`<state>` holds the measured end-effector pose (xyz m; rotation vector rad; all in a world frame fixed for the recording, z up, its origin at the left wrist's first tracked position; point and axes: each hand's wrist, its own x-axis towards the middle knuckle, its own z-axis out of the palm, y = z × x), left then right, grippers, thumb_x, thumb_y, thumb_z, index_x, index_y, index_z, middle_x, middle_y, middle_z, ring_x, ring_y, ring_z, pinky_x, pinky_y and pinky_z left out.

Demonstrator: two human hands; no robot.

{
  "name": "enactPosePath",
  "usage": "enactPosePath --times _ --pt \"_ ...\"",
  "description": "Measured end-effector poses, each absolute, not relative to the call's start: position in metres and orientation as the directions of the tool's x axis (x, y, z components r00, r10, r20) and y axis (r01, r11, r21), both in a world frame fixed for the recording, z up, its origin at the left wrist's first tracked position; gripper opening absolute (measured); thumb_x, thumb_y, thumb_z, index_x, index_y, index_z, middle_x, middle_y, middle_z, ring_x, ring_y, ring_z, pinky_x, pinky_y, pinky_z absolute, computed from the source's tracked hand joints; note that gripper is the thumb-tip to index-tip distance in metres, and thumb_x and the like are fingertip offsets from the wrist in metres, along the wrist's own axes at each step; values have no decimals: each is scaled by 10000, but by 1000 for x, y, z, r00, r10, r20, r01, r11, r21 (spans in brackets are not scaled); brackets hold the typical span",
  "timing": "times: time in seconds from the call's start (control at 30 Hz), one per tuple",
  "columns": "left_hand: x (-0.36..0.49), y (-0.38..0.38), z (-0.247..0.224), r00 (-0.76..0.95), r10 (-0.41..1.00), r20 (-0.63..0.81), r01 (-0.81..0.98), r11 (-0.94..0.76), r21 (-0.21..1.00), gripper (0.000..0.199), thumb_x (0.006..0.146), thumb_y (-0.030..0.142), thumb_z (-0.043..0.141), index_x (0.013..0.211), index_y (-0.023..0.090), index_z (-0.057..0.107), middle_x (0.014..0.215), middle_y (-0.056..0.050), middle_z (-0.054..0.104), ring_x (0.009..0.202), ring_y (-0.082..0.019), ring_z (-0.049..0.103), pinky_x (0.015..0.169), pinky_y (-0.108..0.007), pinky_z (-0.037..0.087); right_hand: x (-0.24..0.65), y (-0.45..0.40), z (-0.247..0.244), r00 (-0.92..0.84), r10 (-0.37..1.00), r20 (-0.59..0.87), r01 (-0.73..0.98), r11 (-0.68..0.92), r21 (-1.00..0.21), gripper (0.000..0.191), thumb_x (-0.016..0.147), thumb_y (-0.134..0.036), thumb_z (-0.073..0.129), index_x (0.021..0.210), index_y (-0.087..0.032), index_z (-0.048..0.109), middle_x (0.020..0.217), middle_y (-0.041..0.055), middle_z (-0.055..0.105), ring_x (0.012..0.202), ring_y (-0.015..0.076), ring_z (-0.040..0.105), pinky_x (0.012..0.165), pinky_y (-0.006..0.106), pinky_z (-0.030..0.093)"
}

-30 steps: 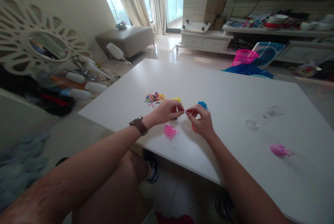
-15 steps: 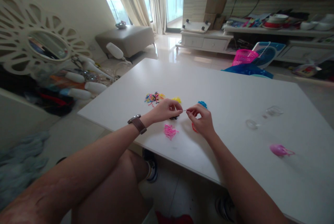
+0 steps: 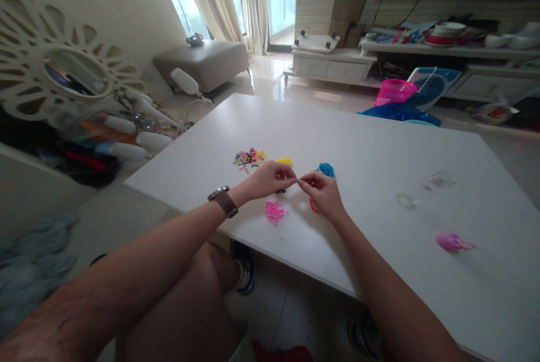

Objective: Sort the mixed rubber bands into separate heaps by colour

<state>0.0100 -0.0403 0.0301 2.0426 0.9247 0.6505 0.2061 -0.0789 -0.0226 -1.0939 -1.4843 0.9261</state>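
Note:
My left hand (image 3: 276,178) and my right hand (image 3: 323,190) meet fingertip to fingertip above the white table (image 3: 358,148). Both are closed in a pinch; whatever lies between the fingertips is too small to make out. Around them lie small heaps of thin, coloured rubber-band-like pieces: a mixed heap (image 3: 250,158), a yellow one (image 3: 285,161), a blue one (image 3: 326,170) and a pink one (image 3: 275,212). Black pieces (image 3: 280,190) show under my left hand. Some red-orange pieces (image 3: 313,205) are partly covered by my right hand.
Towards the table's right side are a clear ring (image 3: 406,200), a clear small box (image 3: 442,178) and a pink pouch-like object (image 3: 452,242). A pink basket (image 3: 395,92) stands past the far edge. White lamp-like parts (image 3: 154,141) lie beyond the left edge.
The fingertips of both hands have come together, closing the small gap where a thin strand showed between them. The heaps on the table look unmoved.

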Motion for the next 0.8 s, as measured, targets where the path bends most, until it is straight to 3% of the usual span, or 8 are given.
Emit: enactPosePath --times 0.27,0.4,0.57,0.8 --pt "13 -39 30 514 843 160 371 -387 844 170 833 287 678 801 128 730 671 -27 684 606 -107 575 573 -212 438 203 -80 -21 -72 966 248 153 257 -954 212 797 -401 721 734 -206 666 687 7 634 628 148 545 586 288 423" --pt "1 -26 28 475 869 138 443 -372 815 183 827 294 664 785 127 729 673 -36 698 604 -114 594 562 -213 435 203 -81 -19 -43 968 248 197 252 -947 195 812 -393 702 811 -198 704 728 12 647 639 141 552 590 280 432" --pt "-29 -5 18 547 836 -50 643 -380 665 139 768 244 672 723 151 765 615 -20 697 560 -113 583 549 -217 401 205 -80 -22 1 970 241 202 236 -951 215 836 -405 678 881 -196 705 738 4 640 625 130 547 566 262 431" --pt "-36 -6 9 539 830 -146 679 -325 658 127 720 240 701 640 177 776 531 -13 670 510 -128 573 551 -245 394 204 -78 -24 -18 968 251 217 248 -944 196 827 -388 666 837 -195 698 751 13 656 623 131 555 561 258 448"
